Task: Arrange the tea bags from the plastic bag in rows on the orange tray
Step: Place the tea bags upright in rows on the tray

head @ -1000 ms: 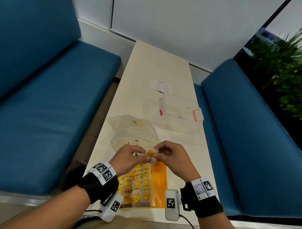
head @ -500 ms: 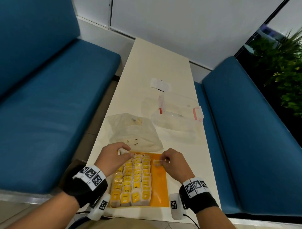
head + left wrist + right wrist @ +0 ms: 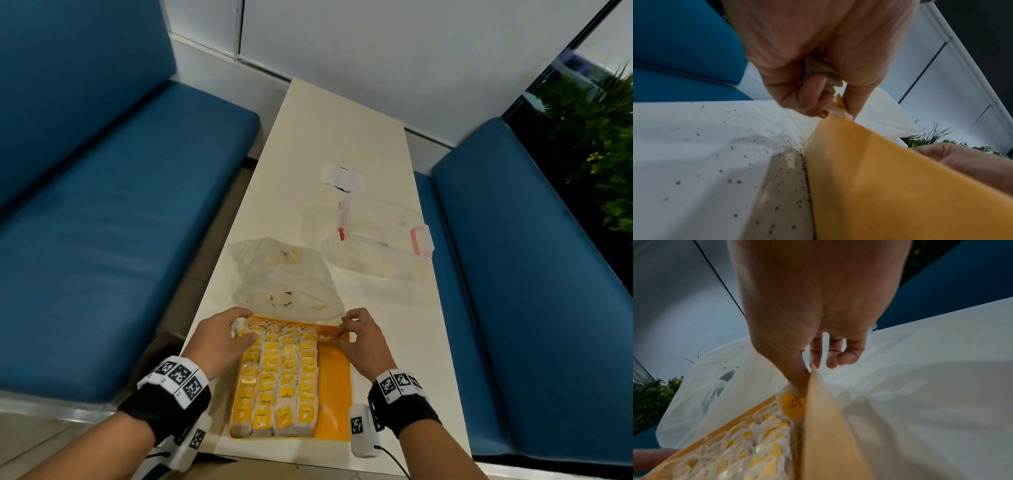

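Note:
The orange tray (image 3: 334, 394) lies at the table's near edge, with tea bags (image 3: 281, 377) with yellow tags in rows over its left part. My left hand (image 3: 245, 330) is at the tray's far left corner, fingers curled round a small bunch of tea bags (image 3: 824, 76) just above the tray wall (image 3: 879, 178). My right hand (image 3: 339, 334) is at the far end of the rows' right side. It pinches one tea bag (image 3: 793, 404), thumb on its yellow tag, inside the tray wall (image 3: 824, 426). The plastic bag (image 3: 284, 277) lies crumpled just beyond the tray.
A clear lidded container (image 3: 373, 246) with pink clips stands beyond the bag on the right. A small white packet (image 3: 342, 176) lies farther up the narrow white table (image 3: 342, 130). Blue benches (image 3: 120, 222) flank both sides. The tray's right strip is bare.
A second ago both hands held a tea bag together above the tray. They have since parted and dropped to the tray's far end, left to the corner, right beside the rows.

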